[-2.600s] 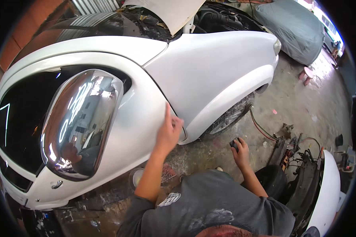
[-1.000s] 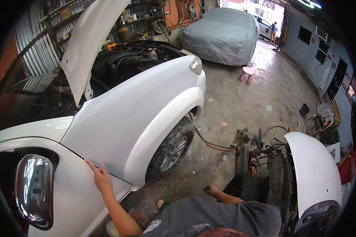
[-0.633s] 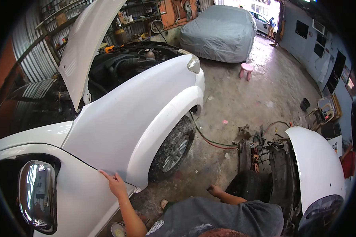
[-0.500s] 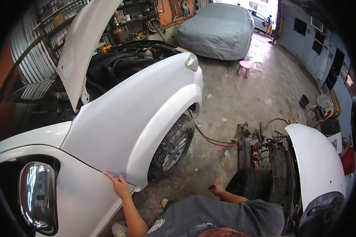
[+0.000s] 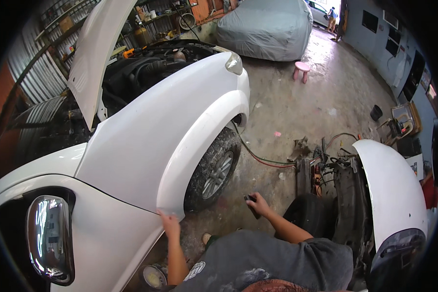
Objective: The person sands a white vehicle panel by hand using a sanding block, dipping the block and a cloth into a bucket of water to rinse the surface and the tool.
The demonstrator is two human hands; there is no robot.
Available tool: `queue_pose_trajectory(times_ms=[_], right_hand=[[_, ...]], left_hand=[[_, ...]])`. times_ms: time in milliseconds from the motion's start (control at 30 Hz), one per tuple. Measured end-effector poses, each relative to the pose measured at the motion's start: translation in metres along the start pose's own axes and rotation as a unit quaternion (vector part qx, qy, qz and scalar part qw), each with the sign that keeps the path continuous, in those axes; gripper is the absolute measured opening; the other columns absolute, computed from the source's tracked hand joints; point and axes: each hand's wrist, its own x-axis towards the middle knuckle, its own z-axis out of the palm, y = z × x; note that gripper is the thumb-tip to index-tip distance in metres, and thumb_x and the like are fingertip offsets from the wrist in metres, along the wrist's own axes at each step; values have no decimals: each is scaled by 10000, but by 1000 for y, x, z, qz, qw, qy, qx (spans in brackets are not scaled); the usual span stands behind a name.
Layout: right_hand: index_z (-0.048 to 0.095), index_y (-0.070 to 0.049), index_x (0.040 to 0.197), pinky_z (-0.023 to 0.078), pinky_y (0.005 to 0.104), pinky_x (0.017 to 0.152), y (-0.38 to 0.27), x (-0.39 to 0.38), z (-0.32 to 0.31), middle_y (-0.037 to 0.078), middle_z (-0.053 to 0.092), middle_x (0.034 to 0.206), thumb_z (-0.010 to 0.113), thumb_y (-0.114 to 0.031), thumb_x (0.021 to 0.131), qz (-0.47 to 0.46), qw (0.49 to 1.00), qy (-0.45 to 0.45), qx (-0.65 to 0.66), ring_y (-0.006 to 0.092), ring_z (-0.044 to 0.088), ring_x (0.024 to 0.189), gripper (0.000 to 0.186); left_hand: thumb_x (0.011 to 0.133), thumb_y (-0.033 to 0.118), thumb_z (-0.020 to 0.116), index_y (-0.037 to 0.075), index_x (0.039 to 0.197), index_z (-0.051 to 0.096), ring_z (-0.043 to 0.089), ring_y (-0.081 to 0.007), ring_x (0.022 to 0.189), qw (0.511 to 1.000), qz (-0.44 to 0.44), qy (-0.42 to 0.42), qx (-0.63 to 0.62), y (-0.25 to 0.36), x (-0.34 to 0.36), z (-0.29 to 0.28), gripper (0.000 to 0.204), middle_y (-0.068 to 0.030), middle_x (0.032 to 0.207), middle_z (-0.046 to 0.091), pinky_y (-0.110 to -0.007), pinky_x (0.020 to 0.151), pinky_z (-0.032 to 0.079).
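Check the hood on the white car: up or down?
Up. The hood stands steeply raised above the white front fender, leaving the engine bay exposed.

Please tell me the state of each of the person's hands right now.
Left hand: loosely open at the white car's door seam, nothing visible in it.
Right hand: closed around a dark, blocky object.
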Motion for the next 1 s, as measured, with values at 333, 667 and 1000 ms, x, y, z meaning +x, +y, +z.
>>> queue_pose_trajectory(times_ms=[333,667,1000], right_hand=[[616,-91,1199,523,308,830,-155,22,29,18,644,1071,559,-291,1038,105,858,-248,438,120,611,969,262],[533,-38,1362,547,322,841,-166,-7,8,55,662,1170,669,-253,977,161,878,-177,415,150,649,1007,461],[499,-30,1337,649,474,799,-193,-19,-19,170,672,1155,474,-266,1088,176,800,-225,527,298,731,918,344]], left_hand=[[959,231,732,-67,1516,362,600,-245,1217,913,125,-302,-242,91,-64,124,732,-222,1401,542,-360,1002,500],[943,207,731,-34,1569,266,541,-326,1283,947,214,-209,-118,111,-81,120,816,-241,1464,440,-398,1049,474],[826,19,705,93,1516,412,355,-400,1456,888,438,-138,20,146,-88,98,754,-217,1601,291,-475,1143,408]])
